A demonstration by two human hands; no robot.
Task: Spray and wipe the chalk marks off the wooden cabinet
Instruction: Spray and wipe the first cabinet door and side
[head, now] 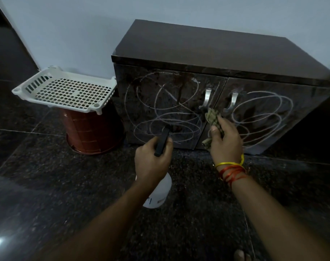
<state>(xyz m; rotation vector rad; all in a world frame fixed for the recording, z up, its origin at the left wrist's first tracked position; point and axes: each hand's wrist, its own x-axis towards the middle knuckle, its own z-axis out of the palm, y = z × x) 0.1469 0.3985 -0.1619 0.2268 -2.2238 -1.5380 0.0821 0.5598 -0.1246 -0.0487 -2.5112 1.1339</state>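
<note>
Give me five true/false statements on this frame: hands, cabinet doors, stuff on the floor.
1. The left hand grips the spray bottle by its black trigger head. True.
2. The right hand is empty. False: it holds a crumpled cloth against the cabinet near the door handles.
3. Chalk scribbles show on both doors, the left door and the right door. True.
4. The white basket lies directly on the floor. False: it sits on top of an upturned red-brown bucket.
5. One cabinet door stands open. False: both doors are shut.
</note>
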